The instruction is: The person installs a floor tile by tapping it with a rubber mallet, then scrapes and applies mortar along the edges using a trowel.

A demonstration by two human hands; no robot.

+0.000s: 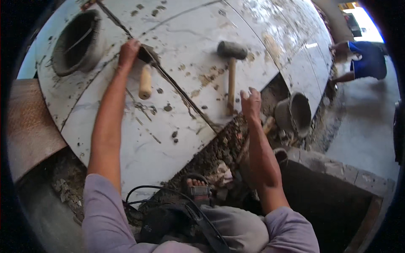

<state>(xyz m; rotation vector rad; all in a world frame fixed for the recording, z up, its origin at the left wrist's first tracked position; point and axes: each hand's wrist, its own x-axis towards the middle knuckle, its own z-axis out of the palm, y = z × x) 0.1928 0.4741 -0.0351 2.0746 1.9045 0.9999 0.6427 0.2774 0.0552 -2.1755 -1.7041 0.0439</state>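
My left hand (129, 53) is at the dark mortar-smeared joint between large white marble-patterned tiles (139, 120). Its fingers are bent closed, and whatever they may hold is hidden. Just right of it lies a trowel (145, 81), its wooden handle pointing toward me and its dirty blade on the joint. My right hand (252, 103) is raised beside the tile edge, fingers loosely apart and nothing in them. Left of that hand, a mallet (231, 82) with a black head and wooden handle rests on the tile.
A mortar-caked bucket (95, 52) lies tipped at the far left; another bucket (283, 116) stands right of my right hand. Rubble (223, 145) borders the tile edge. A walled pit (333, 185) opens at lower right. Another person (367, 61) bends at far right.
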